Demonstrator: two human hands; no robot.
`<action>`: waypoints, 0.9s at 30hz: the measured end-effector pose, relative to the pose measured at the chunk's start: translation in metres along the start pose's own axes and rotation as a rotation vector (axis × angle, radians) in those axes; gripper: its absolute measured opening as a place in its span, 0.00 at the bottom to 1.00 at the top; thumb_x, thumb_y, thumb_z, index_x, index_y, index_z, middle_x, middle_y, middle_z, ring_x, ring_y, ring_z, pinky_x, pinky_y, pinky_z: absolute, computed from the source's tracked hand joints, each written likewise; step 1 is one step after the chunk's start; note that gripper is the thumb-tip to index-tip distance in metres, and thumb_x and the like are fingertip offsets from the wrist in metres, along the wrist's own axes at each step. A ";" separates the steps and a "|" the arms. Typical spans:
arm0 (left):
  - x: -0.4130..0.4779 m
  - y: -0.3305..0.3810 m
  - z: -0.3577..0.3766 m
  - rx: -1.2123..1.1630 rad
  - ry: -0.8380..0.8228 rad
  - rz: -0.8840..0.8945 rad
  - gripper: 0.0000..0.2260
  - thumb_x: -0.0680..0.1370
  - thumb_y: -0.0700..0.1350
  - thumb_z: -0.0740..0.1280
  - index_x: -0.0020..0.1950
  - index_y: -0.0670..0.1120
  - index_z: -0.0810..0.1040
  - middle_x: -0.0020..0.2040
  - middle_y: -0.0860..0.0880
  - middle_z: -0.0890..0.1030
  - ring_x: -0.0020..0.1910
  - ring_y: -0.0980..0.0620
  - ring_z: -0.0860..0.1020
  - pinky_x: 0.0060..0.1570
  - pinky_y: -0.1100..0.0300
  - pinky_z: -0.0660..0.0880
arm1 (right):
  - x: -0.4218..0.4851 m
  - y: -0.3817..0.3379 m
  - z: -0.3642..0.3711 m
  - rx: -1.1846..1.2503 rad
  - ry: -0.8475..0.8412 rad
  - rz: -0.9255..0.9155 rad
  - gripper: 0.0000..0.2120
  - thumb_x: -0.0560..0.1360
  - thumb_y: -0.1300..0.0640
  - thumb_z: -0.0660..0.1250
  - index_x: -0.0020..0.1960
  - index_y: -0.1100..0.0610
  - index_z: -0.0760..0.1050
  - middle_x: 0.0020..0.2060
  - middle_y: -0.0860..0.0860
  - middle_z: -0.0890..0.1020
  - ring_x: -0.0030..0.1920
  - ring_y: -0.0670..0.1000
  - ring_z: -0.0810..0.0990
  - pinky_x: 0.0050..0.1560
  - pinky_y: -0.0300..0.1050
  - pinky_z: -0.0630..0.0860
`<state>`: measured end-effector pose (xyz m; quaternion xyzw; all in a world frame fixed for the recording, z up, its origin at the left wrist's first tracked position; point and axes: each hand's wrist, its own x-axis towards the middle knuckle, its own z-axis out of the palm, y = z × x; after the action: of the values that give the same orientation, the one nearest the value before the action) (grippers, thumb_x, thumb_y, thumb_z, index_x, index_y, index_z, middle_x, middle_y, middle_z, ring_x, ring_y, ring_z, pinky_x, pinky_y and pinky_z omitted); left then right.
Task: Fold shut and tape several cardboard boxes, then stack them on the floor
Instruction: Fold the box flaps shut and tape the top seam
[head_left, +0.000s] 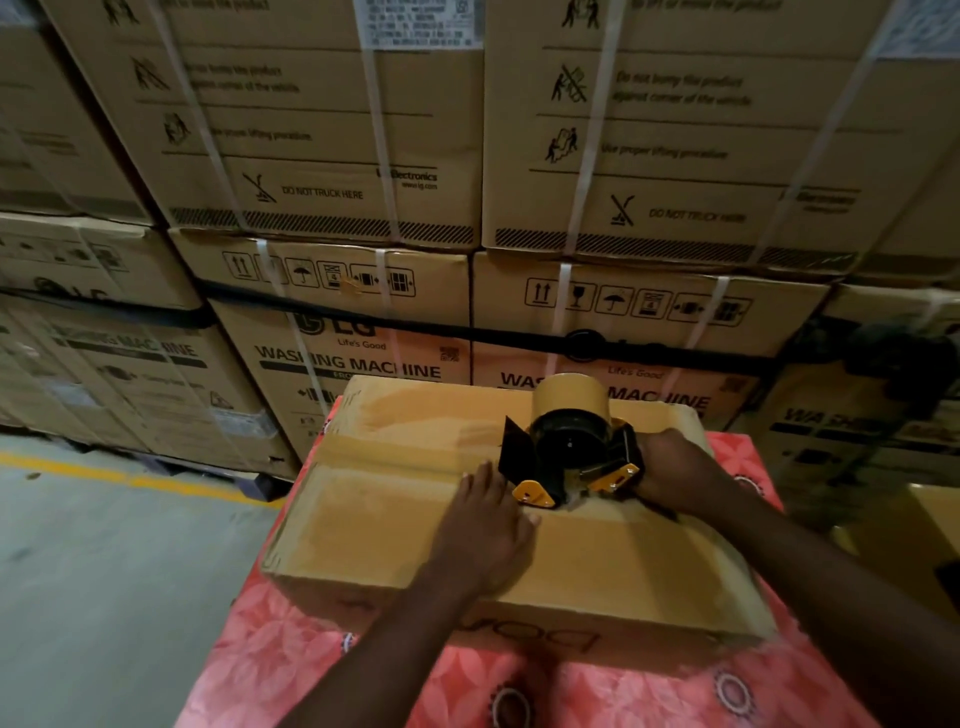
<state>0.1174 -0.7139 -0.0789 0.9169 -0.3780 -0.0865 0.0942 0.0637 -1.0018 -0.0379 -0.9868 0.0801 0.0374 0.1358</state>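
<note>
From my remote seat I saw the box (389, 519) lying flat on a pink flowered cloth (291, 665), close under the camera. Its long axis ran left to right across the view, the right end a little nearer to me. The flaps were down. A strip of tan tape (395, 452) ran along that same axis from the left edge towards the middle of the top. The lettering (524, 629) on the near side read upside down to me.

The dispenser (571, 447) stood on the top right of centre, at the right end of the strip. Its roll (569, 397) was raised on the far side, its yellow-tipped mouth was down against the cardboard on the near side, and its handle pointed right.

The left hand (483, 530) lay flat on the top just left of the dispenser, fingers straight and pointing away from me, pressing the cardboard and holding nothing. The right hand (680, 467) was wrapped round the handle, fingers curled tight on it.

Behind stood a wall of strapped washing-machine cartons (363, 156). To the left was grey floor (104, 545) with a yellow line (130, 475).
</note>
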 end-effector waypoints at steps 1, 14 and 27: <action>0.002 0.005 0.003 -0.003 0.003 0.000 0.34 0.81 0.61 0.39 0.83 0.44 0.52 0.83 0.44 0.49 0.82 0.46 0.41 0.79 0.48 0.39 | 0.000 0.001 0.000 0.007 0.009 -0.007 0.21 0.65 0.29 0.57 0.43 0.44 0.74 0.34 0.43 0.80 0.36 0.44 0.78 0.43 0.47 0.80; -0.001 0.001 0.002 0.000 0.007 -0.028 0.35 0.79 0.63 0.39 0.83 0.48 0.48 0.84 0.50 0.45 0.82 0.52 0.44 0.79 0.51 0.43 | -0.061 0.081 -0.047 -0.149 0.201 -0.071 0.20 0.69 0.35 0.60 0.42 0.50 0.80 0.31 0.49 0.82 0.31 0.52 0.82 0.27 0.34 0.66; 0.035 0.157 0.029 0.031 -0.073 0.068 0.40 0.81 0.68 0.38 0.83 0.41 0.47 0.83 0.41 0.44 0.82 0.43 0.40 0.78 0.44 0.36 | -0.098 0.118 -0.041 0.072 0.108 0.046 0.07 0.76 0.58 0.74 0.44 0.48 0.77 0.33 0.39 0.75 0.36 0.43 0.78 0.34 0.30 0.60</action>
<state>0.0293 -0.8508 -0.0724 0.9010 -0.4136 -0.1110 0.0691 -0.0501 -1.1101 -0.0205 -0.9797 0.1114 -0.0157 0.1658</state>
